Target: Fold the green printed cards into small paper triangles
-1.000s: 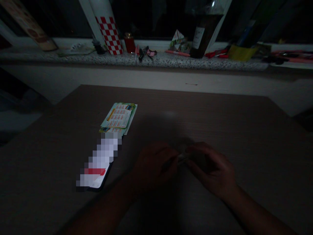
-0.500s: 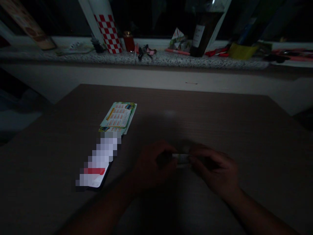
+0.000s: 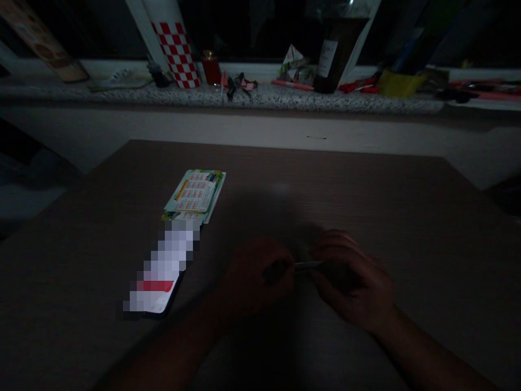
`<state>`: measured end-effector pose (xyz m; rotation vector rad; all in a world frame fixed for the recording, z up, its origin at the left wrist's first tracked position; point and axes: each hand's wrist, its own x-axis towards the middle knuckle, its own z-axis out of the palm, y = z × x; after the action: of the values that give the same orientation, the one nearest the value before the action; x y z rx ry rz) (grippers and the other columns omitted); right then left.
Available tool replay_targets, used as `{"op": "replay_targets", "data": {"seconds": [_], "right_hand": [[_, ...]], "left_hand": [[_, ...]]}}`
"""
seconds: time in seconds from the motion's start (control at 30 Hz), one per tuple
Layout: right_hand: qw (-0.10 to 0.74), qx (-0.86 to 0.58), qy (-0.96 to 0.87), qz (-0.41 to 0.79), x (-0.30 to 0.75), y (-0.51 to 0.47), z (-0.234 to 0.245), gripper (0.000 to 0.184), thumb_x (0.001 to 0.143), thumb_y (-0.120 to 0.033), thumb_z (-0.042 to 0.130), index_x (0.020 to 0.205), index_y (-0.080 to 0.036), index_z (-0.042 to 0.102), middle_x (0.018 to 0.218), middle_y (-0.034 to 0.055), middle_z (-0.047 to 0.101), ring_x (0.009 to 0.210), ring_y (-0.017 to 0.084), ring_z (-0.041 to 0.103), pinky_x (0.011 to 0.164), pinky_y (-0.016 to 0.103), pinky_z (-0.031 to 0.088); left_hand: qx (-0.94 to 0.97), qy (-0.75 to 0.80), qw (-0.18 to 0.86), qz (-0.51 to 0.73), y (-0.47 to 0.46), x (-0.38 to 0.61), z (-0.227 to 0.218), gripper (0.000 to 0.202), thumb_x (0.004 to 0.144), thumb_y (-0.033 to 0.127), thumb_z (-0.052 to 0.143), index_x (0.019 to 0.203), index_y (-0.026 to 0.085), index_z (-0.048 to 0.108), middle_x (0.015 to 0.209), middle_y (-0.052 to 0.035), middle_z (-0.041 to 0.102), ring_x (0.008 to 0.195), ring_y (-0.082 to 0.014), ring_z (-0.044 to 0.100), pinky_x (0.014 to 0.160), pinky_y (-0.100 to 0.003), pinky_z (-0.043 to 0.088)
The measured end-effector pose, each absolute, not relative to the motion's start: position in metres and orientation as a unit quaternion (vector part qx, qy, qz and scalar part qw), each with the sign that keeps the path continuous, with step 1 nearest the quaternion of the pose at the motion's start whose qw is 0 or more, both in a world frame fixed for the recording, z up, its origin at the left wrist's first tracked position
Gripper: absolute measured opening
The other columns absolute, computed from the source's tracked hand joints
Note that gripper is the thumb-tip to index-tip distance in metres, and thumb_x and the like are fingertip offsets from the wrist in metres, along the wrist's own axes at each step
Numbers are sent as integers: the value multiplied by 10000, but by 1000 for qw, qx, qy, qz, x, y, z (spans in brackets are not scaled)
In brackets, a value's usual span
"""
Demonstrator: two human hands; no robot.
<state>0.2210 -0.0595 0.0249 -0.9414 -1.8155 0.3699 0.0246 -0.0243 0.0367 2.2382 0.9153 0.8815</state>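
Observation:
In dim light, a small thin piece of paper [image 3: 306, 265] spans the gap between my two hands, seen almost edge-on. My left hand [image 3: 260, 271] is closed in a pinch on its left end. Thumb and fingers of my right hand [image 3: 354, 282] lie around the right end; how firmly they grip is hard to see. Left of my hands a stack of printed cards [image 3: 195, 191] with green borders and red number grids rests on the table. Just below it lies a lit phone [image 3: 165, 298], its screen mostly blurred out.
The brown wooden table [image 3: 366, 195] meets a white wall at the back. Above, a speckled stone sill [image 3: 268, 99] carries a red-and-white checkered cylinder [image 3: 177, 54], a red jar [image 3: 211, 69], a dark labelled container [image 3: 331, 60], a yellow item [image 3: 401, 84] and several pens.
The paper has turned from showing its printed face to nearly edge-on. The fingers of my right hand have shifted and spread slightly around its end. Cards and phone stay put.

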Motion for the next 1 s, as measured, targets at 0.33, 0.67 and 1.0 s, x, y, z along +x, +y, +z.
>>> {"op": "replay_targets", "data": {"seconds": [0.33, 0.67, 1.0], "right_hand": [[500, -330, -796, 91, 213, -58, 22, 219, 648, -28, 648, 791, -187, 600, 756, 30, 640, 757, 197, 615, 746, 416, 517], [464, -357, -800, 128, 214, -57, 22, 198, 634, -52, 637, 724, -201, 541, 656, 6, 567, 672, 177, 551, 692, 398, 484], [460, -401, -778, 146, 230, -52, 17, 192, 640, -41, 607, 712, -203, 532, 670, 10, 551, 678, 180, 547, 696, 387, 471]], "left_hand": [[896, 223, 165, 348, -28, 31, 28, 66, 832, 174, 539, 780, 176, 581, 734, -16, 640, 703, -141, 564, 691, -285, 447], [874, 199, 247, 369, -26, 35, 21, 87, 816, 131, 533, 749, 172, 572, 714, -16, 627, 709, -129, 565, 671, -244, 453], [828, 278, 323, 366, -25, 30, 31, 79, 739, 95, 578, 710, 161, 609, 701, -22, 634, 681, -130, 575, 634, -235, 435]]}}
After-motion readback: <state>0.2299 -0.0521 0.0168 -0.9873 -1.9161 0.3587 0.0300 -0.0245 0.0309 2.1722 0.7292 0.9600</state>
